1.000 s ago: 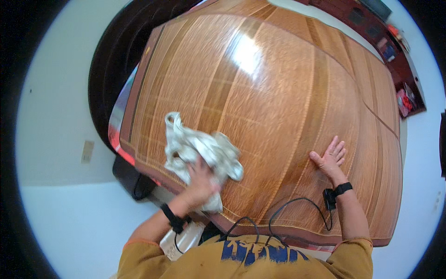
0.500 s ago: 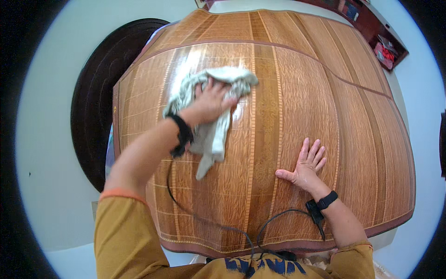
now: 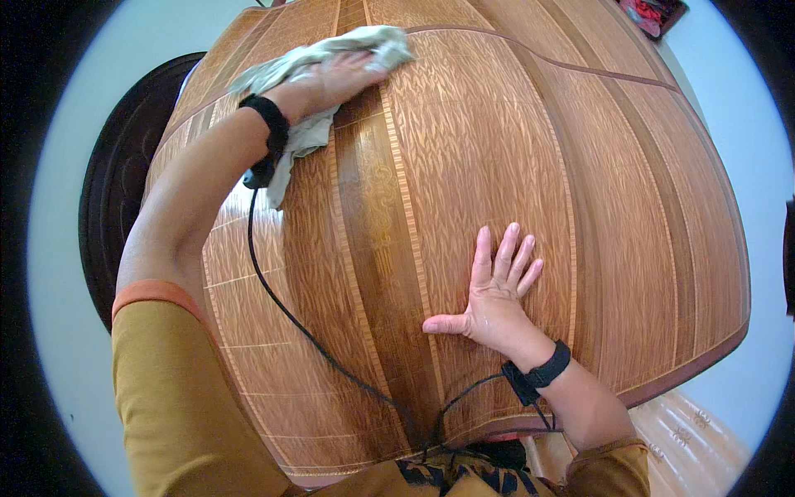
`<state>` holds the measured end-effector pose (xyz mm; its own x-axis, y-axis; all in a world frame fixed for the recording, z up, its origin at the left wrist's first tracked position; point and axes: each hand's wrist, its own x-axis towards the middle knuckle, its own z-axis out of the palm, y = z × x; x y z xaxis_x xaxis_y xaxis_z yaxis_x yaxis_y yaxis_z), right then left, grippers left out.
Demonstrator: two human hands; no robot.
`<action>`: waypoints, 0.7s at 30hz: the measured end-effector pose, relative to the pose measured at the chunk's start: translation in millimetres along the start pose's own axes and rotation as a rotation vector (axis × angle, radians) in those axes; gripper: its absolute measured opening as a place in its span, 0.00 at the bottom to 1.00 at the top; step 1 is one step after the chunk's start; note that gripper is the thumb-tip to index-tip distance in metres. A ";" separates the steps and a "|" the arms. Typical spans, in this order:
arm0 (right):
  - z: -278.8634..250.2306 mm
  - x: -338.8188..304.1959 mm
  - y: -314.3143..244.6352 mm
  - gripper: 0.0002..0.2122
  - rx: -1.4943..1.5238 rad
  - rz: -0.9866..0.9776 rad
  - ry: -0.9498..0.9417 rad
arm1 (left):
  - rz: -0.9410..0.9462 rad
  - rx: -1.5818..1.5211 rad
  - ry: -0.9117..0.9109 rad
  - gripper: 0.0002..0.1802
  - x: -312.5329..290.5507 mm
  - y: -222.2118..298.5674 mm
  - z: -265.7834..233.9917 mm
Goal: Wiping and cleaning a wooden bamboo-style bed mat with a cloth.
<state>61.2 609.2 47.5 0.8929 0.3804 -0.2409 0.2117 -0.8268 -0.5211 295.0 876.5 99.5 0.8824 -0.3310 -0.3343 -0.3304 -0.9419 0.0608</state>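
Note:
A pale grey-green cloth (image 3: 364, 40) lies bunched on the far part of a brown woven bamboo mat (image 3: 464, 141). My left hand (image 3: 331, 79) presses down on the cloth, arm stretched far forward, with part of the cloth hanging below my wrist. My right hand (image 3: 493, 290) rests flat on the mat nearer to me, fingers spread, holding nothing. Both wrists wear black bands, and a thin black cable (image 3: 286, 311) runs from them across the mat toward my body.
The mat covers a wide raised surface with a dark trim along its right edge (image 3: 704, 364). A dark round object (image 3: 108, 215) sits on the pale floor at the left. Red and dark items (image 3: 650, 12) stand at the far right.
My left hand has pushed the cloth from near my body far forward across the mat. The right hand stayed flat on the mat. My head has leaned closer over the surface.

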 end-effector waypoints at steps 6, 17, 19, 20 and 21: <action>1.7 -9.0 2.6 0.64 0.011 0.023 -0.044 | 0.362 0.145 -0.076 0.31 -104.8 97.0 34.0; -69.8 -90.4 44.6 0.44 0.118 -0.090 0.133 | 0.041 0.166 0.195 0.36 -129.0 80.7 52.9; -79.1 -117.2 51.8 0.41 0.125 -0.060 0.137 | 0.081 0.315 0.224 0.35 -133.5 86.6 58.3; -79.8 -129.8 58.6 0.39 0.223 -0.020 0.130 | 0.138 0.396 0.266 0.34 -136.2 92.9 71.2; -82.0 -138.4 67.3 0.37 0.319 0.023 0.139 | 0.187 0.386 0.210 0.33 -143.5 115.2 76.9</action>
<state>-15.5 467.0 112.9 0.9463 0.2847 -0.1532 0.0753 -0.6547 -0.7521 104.6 819.9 82.2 0.8313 -0.5349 -0.1509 -0.5553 -0.7882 -0.2652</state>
